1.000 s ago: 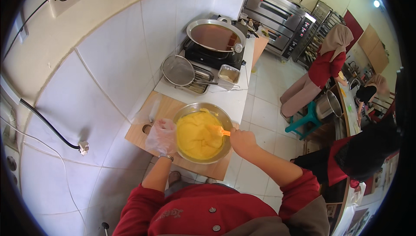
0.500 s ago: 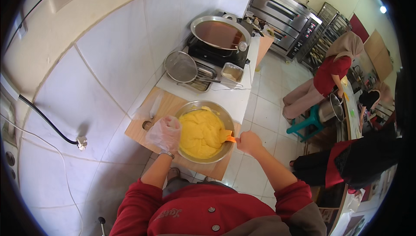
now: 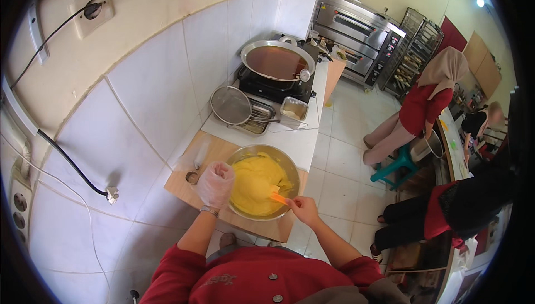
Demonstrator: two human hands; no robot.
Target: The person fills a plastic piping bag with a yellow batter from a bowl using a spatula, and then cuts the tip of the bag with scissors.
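A wide metal mixing bowl (image 3: 293, 171) of thick yellow batter (image 3: 253, 184) stands on a wooden board (image 3: 186, 186). My right hand (image 3: 304, 210) is closed round the handle of an orange spatula (image 3: 278, 197), whose blade lies in the batter near the bowl's right front. At the bowl's left rim is my left hand (image 3: 216, 184), in a clear plastic glove. Its fingers look curled in, and the side toward the bowl is partly covered by the glove, so whether it grips the rim is unclear.
Beyond the board are a sieve (image 3: 230, 105), metal trays (image 3: 257, 119) and a stove (image 3: 273, 87) bearing a wide pan of brown liquid (image 3: 278, 62). A deck oven (image 3: 356, 30) stands farther back. At right, a person in red (image 3: 415, 106) stands by a green stool (image 3: 397, 170).
My right hand and the spatula have moved left and nearer to me, from the right rim into the batter. The left hand stays at the rim. The whole view has shifted slightly.
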